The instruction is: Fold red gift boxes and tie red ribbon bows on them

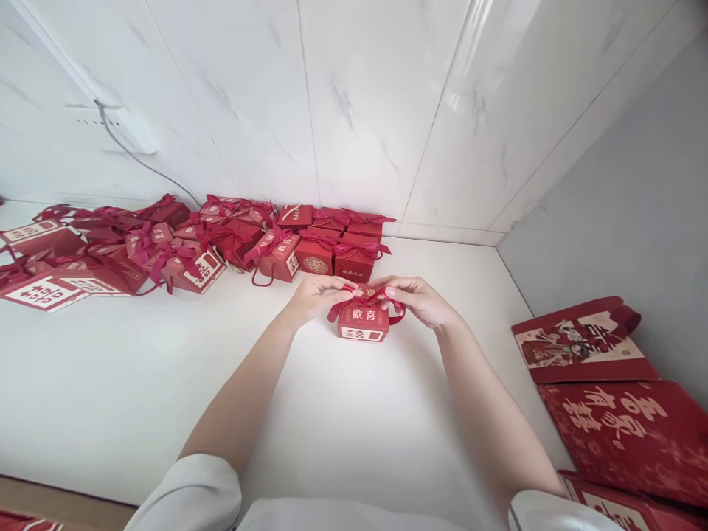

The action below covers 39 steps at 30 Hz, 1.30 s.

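Observation:
A small red gift box (362, 316) with pale characters and a white-framed front panel stands upright on the white table (354, 413). Across its top lies a red ribbon (333, 311), whose loops and ends show at both sides. My left hand (319, 296) pinches the ribbon at the top left of the box. On the other side, my right hand (417, 299) has its thumb and fingers closed on the ribbon too. The fingers partly cover the middle of the ribbon, so I cannot make out its knot.
Several ribbon-tied red boxes (276, 254) line the marbled wall (359, 110), spreading to the far left. Larger red gift bags (625, 424) lie along the table's right edge. A grey cable (138, 164) runs from a wall socket down behind the boxes.

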Available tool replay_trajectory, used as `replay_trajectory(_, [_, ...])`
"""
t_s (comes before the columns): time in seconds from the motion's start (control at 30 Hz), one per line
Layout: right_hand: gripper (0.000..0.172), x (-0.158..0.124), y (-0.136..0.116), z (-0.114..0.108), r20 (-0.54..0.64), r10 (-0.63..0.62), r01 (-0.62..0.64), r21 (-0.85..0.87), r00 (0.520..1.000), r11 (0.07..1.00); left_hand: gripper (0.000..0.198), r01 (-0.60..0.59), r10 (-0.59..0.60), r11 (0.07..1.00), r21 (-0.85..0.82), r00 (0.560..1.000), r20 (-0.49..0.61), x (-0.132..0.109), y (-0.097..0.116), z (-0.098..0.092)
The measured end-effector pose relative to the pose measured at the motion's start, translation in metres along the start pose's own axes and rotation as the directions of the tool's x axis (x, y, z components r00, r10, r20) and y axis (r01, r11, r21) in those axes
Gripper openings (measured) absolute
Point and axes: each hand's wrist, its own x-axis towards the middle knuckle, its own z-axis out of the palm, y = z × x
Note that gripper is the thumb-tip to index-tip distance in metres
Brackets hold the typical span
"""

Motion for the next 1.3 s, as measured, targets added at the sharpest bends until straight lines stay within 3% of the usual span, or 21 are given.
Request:
replay_trajectory(0.2, [0.028,0.007,0.013,0.007,-0.063,0.026,-0.019,0.107,0.998,0.994,0.011,-0.036,0.039,0.996,-0.081,0.998,0.039,-0.001,-0.001,0.002])
replay_trajectory(0.47, [0.029,0.006,0.011,0.007,-0.131,0.041,-0.006,0.255,0.991,0.967,0.029,0.008,-0.018,0.962,-0.273,0.999,-0.034,-0.002,-0.015,0.009])
replay_trajectory(0.77, [0.03,0.004,0.001,0.014,-0.142,-0.014,0.043,0.203,0.99,0.978,0.028,0.094,-0.095,0.988,-0.123,0.995,-0.002,-0.002,0.002,0.018])
replay_trajectory(1.0, [0.03,0.006,0.009,0.009,-0.076,-0.018,0.026,0.113,0.997,0.993,0.028,0.083,-0.094,0.985,-0.149,0.993,-0.07,-0.001,0.001,0.013])
replay_trajectory(1.13, [0.032,0.009,0.014,0.009,-0.045,-0.001,0.004,0.067,0.999,0.998,0.029,0.12,-0.124,0.992,-0.042,0.987,-0.102,0.0,0.002,0.011])
replay_trajectory(1.3, [0.031,0.012,0.02,0.012,-0.047,-0.009,0.01,0.025,0.999,1.0,0.027,0.117,-0.117,0.987,0.11,0.993,-0.007,0.0,0.001,0.009])
